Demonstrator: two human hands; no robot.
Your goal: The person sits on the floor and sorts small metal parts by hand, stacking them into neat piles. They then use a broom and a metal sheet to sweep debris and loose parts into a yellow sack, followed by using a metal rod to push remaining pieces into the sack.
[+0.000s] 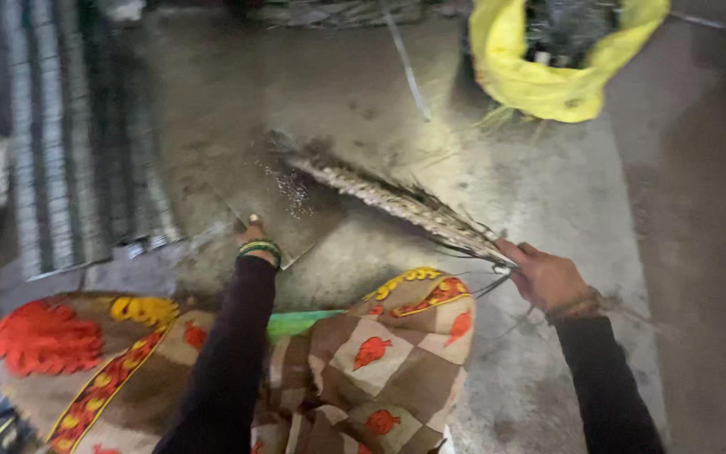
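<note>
My right hand (548, 277) grips the handle end of a stick broom (397, 202) that lies low across the grey floor, its tip pointing up and left toward a small heap of pale grains (293, 189). My left hand (251, 235), with bangles at the wrist, presses down on the edge of a flat grey sheet (237, 143) lying on the floor, on which the grains rest. Both arms wear dark sleeves. A patterned brown and orange cloth (363, 361) covers my knees below.
A yellow sack (548, 84) with dark contents stands open at the top right. A striped mat (69, 143) lies along the left. A thin pale stick (405, 63) rests on the concrete floor (565, 193) near the top middle.
</note>
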